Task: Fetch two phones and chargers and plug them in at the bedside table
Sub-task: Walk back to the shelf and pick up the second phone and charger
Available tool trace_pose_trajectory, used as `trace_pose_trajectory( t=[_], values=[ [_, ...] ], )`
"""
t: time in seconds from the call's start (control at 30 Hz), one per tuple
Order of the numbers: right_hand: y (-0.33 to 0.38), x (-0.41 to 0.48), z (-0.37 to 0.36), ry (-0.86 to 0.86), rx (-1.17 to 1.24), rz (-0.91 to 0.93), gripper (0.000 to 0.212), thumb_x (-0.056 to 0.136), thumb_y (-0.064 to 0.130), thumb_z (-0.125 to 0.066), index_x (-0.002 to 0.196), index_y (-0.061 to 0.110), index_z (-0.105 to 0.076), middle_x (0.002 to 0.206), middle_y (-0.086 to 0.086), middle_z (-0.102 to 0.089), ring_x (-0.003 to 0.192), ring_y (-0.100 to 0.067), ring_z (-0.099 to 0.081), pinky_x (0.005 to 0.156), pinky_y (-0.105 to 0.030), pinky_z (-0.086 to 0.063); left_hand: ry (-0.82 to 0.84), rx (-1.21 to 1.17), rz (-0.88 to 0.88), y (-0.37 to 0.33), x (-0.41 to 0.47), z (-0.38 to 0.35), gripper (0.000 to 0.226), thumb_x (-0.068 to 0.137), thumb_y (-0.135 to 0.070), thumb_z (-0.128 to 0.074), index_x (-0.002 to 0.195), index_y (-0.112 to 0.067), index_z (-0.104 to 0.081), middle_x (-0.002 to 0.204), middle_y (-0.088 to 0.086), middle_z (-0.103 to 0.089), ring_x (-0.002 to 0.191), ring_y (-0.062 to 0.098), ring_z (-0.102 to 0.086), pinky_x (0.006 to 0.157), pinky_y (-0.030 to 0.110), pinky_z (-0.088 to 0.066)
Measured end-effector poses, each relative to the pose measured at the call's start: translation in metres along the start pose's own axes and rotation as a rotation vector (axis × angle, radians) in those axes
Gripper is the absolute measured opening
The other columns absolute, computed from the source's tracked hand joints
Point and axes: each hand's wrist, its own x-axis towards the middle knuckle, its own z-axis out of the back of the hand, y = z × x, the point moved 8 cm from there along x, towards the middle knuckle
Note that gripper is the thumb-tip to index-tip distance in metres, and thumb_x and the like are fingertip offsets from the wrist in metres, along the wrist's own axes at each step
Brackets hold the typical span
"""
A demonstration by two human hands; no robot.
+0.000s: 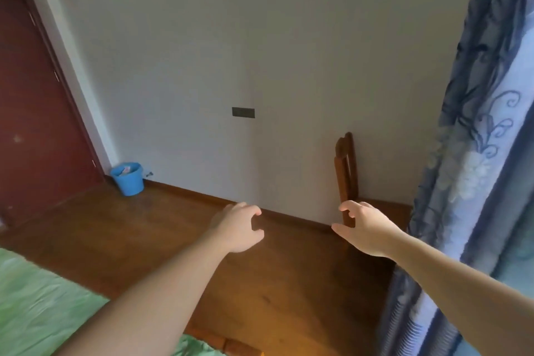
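Note:
No phone, charger or bedside table is in view. My left hand (241,227) is stretched out over the wooden floor, fingers loosely curled and apart, holding nothing. My right hand (365,227) reaches forward at the same height, thumb spread, fingers bent, also holding nothing. A dark wall socket plate (243,112) sits on the white wall above and between the hands.
A wooden chair (346,176) stands against the wall just behind my right hand. A blue patterned curtain (474,153) hangs at the right. A blue bucket (128,179) sits by the red door (34,124) at the left. A green bedsheet (37,306) fills the lower left.

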Motion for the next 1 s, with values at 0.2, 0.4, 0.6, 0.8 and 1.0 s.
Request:
trace_pose_trajectory(
  t=[0.2, 0.4, 0.6, 0.8, 1.0],
  values=[
    [0.001, 0.141, -0.009, 0.087, 0.076, 0.053, 0.055, 0.088, 0.048, -0.058, 0.138, 0.03, -0.042, 0.135, -0.002, -0.047, 0.092, -0.013, -0.052, 0.056, -0.012, -0.041, -0.004, -0.011, 0.062, 0.018, 0.116, -0.014, 0.054, 0.083, -0.051, -0.05, 0.134, -0.034, -0.047, 0.142, -0.005, -0.047, 0.123, 0.019, -0.047, 0.093, 0.037, -0.046],
    [0.037, 0.277, -0.048, 0.163, -0.03, 0.203, 0.056, 0.089, 0.051, -0.053, 0.14, 0.034, -0.036, 0.141, 0.001, -0.043, 0.114, -0.02, -0.053, 0.089, -0.03, -0.05, 0.001, -0.008, 0.147, 0.082, 0.231, -0.031, 0.053, 0.086, -0.047, -0.052, 0.137, -0.033, -0.045, 0.143, -0.004, -0.045, 0.126, 0.02, -0.044, 0.097, 0.036, -0.044],
    [0.071, 0.448, -0.084, 0.223, -0.085, 0.29, 0.057, 0.091, 0.048, -0.053, 0.142, 0.029, -0.036, 0.142, 0.0, -0.04, 0.125, -0.02, -0.047, 0.097, -0.03, -0.039, -0.027, -0.144, 0.258, 0.17, 0.374, -0.05, 0.055, 0.088, -0.046, -0.049, 0.14, -0.03, -0.041, 0.145, -0.002, -0.041, 0.127, 0.021, -0.042, 0.102, 0.039, -0.041],
    [0.127, 0.582, -0.124, 0.32, -0.067, 0.344, 0.059, 0.092, 0.05, -0.051, 0.143, 0.027, -0.035, 0.145, -0.002, -0.039, 0.122, -0.02, -0.05, 0.099, -0.031, -0.039, -0.038, -0.159, 0.461, 0.281, 0.454, -0.027, 0.054, 0.086, -0.044, -0.054, 0.138, -0.035, -0.041, 0.146, -0.002, -0.041, 0.121, 0.022, -0.049, 0.096, 0.039, -0.049],
    [0.233, 0.704, -0.18, 0.354, -0.051, 0.501, 0.058, 0.091, 0.05, -0.053, 0.141, 0.026, -0.038, 0.141, -0.004, -0.043, 0.118, -0.022, -0.052, 0.096, -0.031, -0.04, -0.083, -0.095, 0.576, 0.396, 0.502, -0.004, 0.057, 0.083, -0.045, -0.055, 0.137, -0.033, -0.043, 0.141, -0.003, -0.046, 0.116, 0.02, -0.052, 0.092, 0.041, -0.051]
  ],
)
